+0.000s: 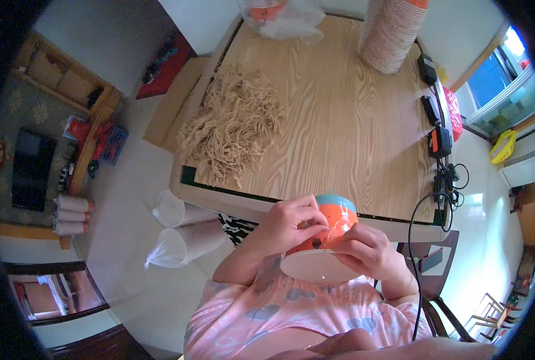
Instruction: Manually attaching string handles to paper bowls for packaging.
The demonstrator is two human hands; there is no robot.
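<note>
An orange paper bowl (338,217) with a teal band is tilted in front of my chest, over the near table edge. Its white open end faces down toward me. My left hand (296,223) is closed at the bowl's left side, fingertips pinched against the orange wall. On the other side my right hand (368,249) grips the bowl close to its rim, fingers bent. Whether a thin cord lies between the fingertips is too small to make out. A loose heap of beige cords (234,123) lies on the table's left part.
Tall stacked paper bowls (390,36) stand at the table's far right. A clear plastic bag (291,27) sits at the far edge. Power adapters (439,142) and black cables (450,180) line the right edge. Bagged stacks (186,243) rest on the floor at left.
</note>
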